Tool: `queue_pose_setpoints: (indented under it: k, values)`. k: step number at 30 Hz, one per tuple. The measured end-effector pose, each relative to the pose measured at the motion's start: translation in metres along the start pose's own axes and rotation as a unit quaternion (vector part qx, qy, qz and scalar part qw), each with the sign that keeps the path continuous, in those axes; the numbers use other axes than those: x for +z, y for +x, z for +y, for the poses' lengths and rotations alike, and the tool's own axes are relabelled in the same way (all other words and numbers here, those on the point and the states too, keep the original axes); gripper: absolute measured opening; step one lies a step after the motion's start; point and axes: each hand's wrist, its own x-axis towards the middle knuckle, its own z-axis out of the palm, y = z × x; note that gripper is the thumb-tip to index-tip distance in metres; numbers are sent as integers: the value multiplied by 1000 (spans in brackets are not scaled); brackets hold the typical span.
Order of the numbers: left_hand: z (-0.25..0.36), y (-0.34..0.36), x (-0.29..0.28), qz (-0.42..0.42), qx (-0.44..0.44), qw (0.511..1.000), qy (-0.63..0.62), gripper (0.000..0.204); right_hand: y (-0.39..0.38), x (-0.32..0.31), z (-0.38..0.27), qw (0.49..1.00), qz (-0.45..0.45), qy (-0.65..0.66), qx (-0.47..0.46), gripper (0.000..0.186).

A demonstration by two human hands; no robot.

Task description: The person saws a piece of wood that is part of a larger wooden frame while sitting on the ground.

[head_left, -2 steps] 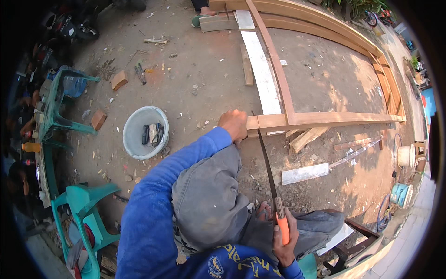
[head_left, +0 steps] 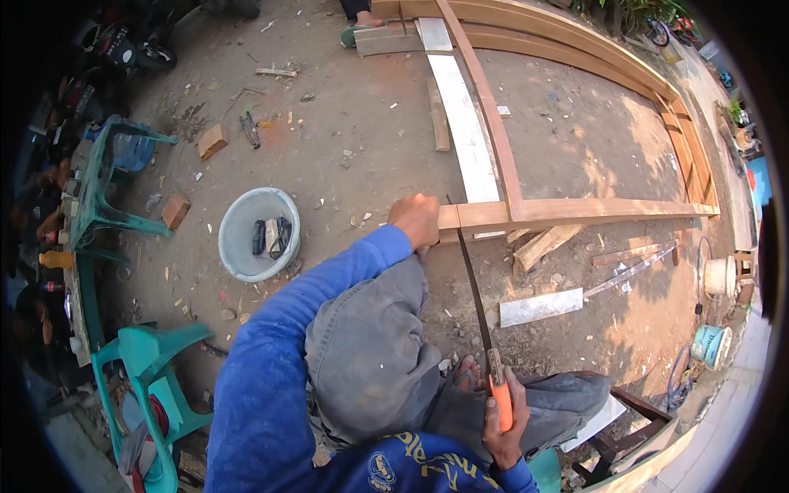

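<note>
My right hand (head_left: 505,417) is closed round the orange handle of a handsaw (head_left: 477,298), low in front of me. The long dark blade slants up and away, crossing a wooden beam (head_left: 575,211) close to its left end, where a thin cut line shows. My left hand (head_left: 415,220) grips that beam's end just left of the blade, fingers wrapped over it. The beam is the near side of a large wooden frame, with a crossbar (head_left: 486,115) running away from it. A pale strip (head_left: 465,131) lies beside the crossbar and passes beneath the beam.
A grey bucket (head_left: 261,235) with tools inside stands to the left. Green plastic chairs (head_left: 156,386) are at the left edge. Wood offcuts (head_left: 546,248) and a pale flat board (head_left: 541,307) lie on the ground right of the saw. Another person's foot (head_left: 367,18) shows at the far end.
Almost nothing differs. The whole view has shifted very slightly; both hands keep their grip, and the saw blade stays at the beam.
</note>
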Motion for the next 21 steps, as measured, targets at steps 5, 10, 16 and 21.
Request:
queue_pose_setpoints:
  k: [5,10,16,21]
  values:
    - [-4,6,-5,-53,-14,998,4,39,158,89,57,993,42,72,-78,46]
    - [-10,4,4,-106,-26,994,-8,39,152,81,53,998,13,50,-29,47]
    - [1,-2,-12,-48,-23,998,-14,35,-9,2,28,1000,12,5,-3,55]
    - [4,2,-10,-41,-1,999,17,31,128,81,83,995,41,32,-85,50]
